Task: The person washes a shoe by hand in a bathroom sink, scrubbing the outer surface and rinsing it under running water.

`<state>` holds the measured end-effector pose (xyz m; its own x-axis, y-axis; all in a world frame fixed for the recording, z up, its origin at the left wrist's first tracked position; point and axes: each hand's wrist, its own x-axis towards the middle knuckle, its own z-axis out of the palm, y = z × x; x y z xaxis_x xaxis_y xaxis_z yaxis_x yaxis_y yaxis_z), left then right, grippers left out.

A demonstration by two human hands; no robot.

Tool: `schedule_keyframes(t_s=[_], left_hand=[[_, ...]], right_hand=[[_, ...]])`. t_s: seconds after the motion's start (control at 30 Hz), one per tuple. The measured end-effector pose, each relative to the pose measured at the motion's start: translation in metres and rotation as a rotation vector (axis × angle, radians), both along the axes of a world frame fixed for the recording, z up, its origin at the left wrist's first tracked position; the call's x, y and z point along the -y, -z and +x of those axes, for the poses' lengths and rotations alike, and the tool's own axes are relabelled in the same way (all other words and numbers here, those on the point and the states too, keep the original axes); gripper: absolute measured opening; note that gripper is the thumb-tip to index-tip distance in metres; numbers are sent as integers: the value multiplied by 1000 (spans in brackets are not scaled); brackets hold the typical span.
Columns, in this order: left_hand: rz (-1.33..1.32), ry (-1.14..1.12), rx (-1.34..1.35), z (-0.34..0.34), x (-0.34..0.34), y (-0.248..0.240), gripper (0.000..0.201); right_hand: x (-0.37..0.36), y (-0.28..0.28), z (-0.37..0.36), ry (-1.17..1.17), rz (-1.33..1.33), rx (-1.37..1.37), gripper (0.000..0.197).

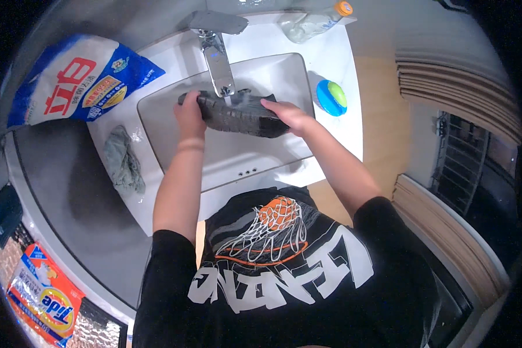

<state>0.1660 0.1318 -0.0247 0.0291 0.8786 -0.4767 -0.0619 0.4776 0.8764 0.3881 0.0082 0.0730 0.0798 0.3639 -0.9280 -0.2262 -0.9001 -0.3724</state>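
Both hands grip a dark grey, wrinkled wet cloth above the basin, right under the chrome faucet. Water from the spout runs onto the top of the cloth. My left hand is closed round its left end, thumb on top. At the other end my right hand holds it, thumb on the upper edge and the other fingers hidden behind. The cloth is stretched level between the two hands. Below it lies the white rectangular sink, with several small overflow holes in its near wall.
A blue-and-white detergent bag lies at the far left. On the counter sit a crumpled grey-green cloth, a blue-and-green scrub brush and a clear bottle with an orange cap. An orange detergent bag is at lower left.
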Motion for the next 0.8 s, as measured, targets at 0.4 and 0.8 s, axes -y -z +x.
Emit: schedule_keyframes(t_s=[0.4, 0.8], left_hand=[[-271, 236, 219, 44, 14, 11, 67], [232, 381, 276, 61, 8, -35, 63]], right_hand=[[36, -47, 34, 584, -147, -278, 59], [64, -40, 13, 795, 89, -412, 56]])
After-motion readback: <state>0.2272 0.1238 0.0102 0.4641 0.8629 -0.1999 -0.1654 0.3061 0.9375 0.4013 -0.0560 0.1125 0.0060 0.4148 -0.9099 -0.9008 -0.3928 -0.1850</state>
